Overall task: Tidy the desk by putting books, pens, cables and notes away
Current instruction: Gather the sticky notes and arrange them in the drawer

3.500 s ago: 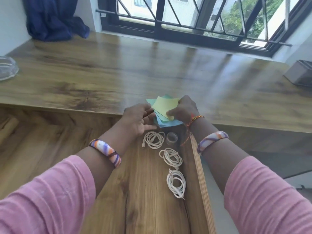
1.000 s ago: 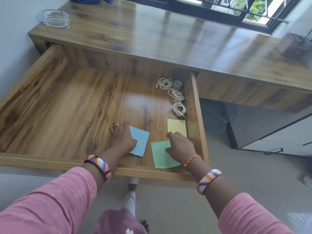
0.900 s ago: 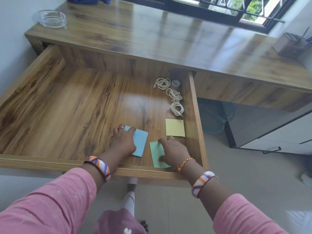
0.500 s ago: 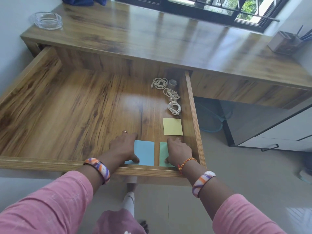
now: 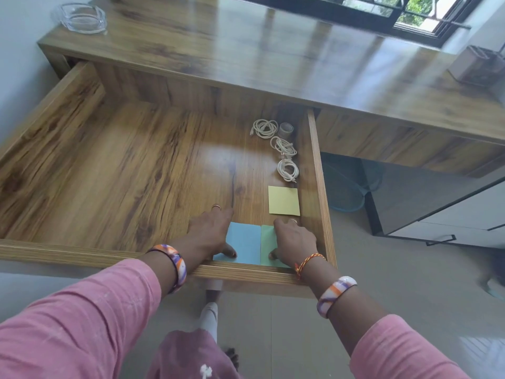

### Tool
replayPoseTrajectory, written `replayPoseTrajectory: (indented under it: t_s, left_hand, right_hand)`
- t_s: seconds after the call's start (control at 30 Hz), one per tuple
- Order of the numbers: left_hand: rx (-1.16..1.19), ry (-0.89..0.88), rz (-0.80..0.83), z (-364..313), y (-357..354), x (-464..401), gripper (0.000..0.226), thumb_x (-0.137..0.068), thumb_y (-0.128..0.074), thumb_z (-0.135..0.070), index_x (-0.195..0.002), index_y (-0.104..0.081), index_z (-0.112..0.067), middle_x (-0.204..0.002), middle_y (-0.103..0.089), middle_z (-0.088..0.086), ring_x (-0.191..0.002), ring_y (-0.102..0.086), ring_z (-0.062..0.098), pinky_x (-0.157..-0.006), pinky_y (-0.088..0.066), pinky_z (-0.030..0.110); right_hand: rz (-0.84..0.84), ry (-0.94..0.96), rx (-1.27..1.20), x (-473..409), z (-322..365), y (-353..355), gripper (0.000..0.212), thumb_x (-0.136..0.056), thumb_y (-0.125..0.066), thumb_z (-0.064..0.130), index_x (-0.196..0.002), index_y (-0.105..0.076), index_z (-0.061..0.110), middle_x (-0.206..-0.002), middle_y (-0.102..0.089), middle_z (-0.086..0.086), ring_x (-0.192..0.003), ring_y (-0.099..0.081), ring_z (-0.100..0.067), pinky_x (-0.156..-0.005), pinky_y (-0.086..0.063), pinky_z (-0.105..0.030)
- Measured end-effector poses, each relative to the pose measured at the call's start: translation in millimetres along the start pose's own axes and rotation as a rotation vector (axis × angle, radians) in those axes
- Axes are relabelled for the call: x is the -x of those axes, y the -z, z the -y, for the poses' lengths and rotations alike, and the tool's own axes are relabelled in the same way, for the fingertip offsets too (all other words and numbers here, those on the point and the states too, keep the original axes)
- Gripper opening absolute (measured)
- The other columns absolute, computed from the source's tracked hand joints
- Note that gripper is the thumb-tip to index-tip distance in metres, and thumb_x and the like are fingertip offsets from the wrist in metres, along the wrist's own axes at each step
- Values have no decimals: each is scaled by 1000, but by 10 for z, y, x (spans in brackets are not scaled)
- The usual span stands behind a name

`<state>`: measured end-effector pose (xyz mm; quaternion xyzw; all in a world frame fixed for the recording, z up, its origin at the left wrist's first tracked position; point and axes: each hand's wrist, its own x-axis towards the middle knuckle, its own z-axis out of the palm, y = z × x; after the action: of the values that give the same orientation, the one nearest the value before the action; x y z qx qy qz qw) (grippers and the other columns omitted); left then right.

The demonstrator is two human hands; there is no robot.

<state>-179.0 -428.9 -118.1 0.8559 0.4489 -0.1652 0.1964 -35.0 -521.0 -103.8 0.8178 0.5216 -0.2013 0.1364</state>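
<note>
I see a desk top (image 5: 273,50) of wood-grain laminate, glossy enough to mirror the window. The open drawer (image 5: 109,173) shows the same grain with a softer sheen. The yellow (image 5: 283,201), blue (image 5: 244,243) and green (image 5: 266,242) notes are matt paper. The coiled cables (image 5: 287,169) look like smooth white plastic. The ashtray (image 5: 83,17) is clear glass. My sleeves (image 5: 82,324) are soft pink cloth.

Left hand (image 5: 210,232) flat on blue note (image 5: 246,243); right hand (image 5: 293,243) on green note (image 5: 266,242).
</note>
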Motion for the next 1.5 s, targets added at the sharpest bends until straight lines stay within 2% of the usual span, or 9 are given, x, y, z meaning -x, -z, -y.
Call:
replayPoseTrajectory:
  t_s: [0.27, 0.37, 0.47, 0.7, 0.83, 0.93, 1.1, 1.33, 1.5]
  left_hand:
    - [91, 60, -58, -4, -32, -14, 82, -64, -73, -58, -127, -39, -18, -126, -43, 7, -109, -51, 24, -75, -46, 35]
    - [235, 112, -208, 11, 0, -2, 62, -80, -60, -53, -126, -43, -16, -128, -45, 7, -110, -53, 24, -79, -48, 37]
    - [341, 145, -264, 80, 66, -3, 44, -88, -56, -39, -124, -48, -15, -130, -47, 6, -112, -54, 27, -85, -47, 38]
    - [313, 218, -323, 593, 148, 73, 34, -91, -52, -22, -123, -51, -10, -130, -48, 13, -116, -51, 33, -92, -45, 41]
    - [207, 167, -344, 740, 133, 125, 37, -93, -45, -17, -130, -45, -12, -145, -35, 10, -125, -44, 32, -98, -42, 41]
    - [159, 104, -280, 706, 88, 113, 40, -95, -40, -15, -134, -42, -17, -156, -17, 3, -135, -34, 27, -102, -39, 39]
    - [4, 21, -163, 661, 31, 75, 32, -91, -49, -23, -121, -58, -19, -141, -43, 3, -132, -39, 21, -98, -39, 33]
    - [-114, 63, -156, 591, 93, 139, 30, -84, -48, -4, -110, -60, -11, -129, -54, 7, -118, -52, 27, -89, -44, 34]
    - [-153, 19, -151, 523, 88, 158, 43, -89, -50, -38, -128, -45, -21, -126, -51, 5, -118, -48, 24, -89, -43, 34]
  right_hand:
    - [-44, -25, -47, -96, 24, 55, 57, -79, -70, 39, -122, -45, 12, -124, -47, -11, -115, -48, -30, -86, -45, -40]
    - [-129, -40, -121, -278, 36, 104, 54, -85, -62, 40, -124, -44, 8, -135, -40, -13, -126, -40, -31, -93, -41, -43]
    - [-63, -48, -181, -484, 77, 134, 49, -90, -53, 37, -125, -43, 4, -139, -38, -16, -130, -36, -31, -98, -38, -44]
    - [-129, 236, -181, -628, 755, 173, 35, -92, -47, 22, -122, -48, 5, -123, -52, -18, -114, -51, -35, -89, -42, -37]
    - [-89, 366, -462, -574, 1140, 143, 36, -91, -47, 16, -126, -53, 13, -122, -60, -12, -114, -54, -30, -91, -45, -33]
    - [-135, 312, -630, -540, 1186, 98, 30, -88, -47, 12, -113, -63, 13, -113, -66, -12, -106, -60, -28, -89, -49, -34]
    - [-207, 187, -701, -516, 878, 141, 25, -85, -50, 8, -101, -69, 11, -96, -65, -4, -96, -61, -21, -76, -42, -21]
    - [-209, 57, -698, -367, 367, 99, 22, -83, -51, 11, -94, -70, 15, -91, -67, -2, -90, -62, -21, -77, -47, -27]
    - [-201, 47, -466, -125, 209, 26, 23, -85, -54, 24, -105, -66, 24, -109, -64, -2, -104, -58, -22, -82, -45, -29]
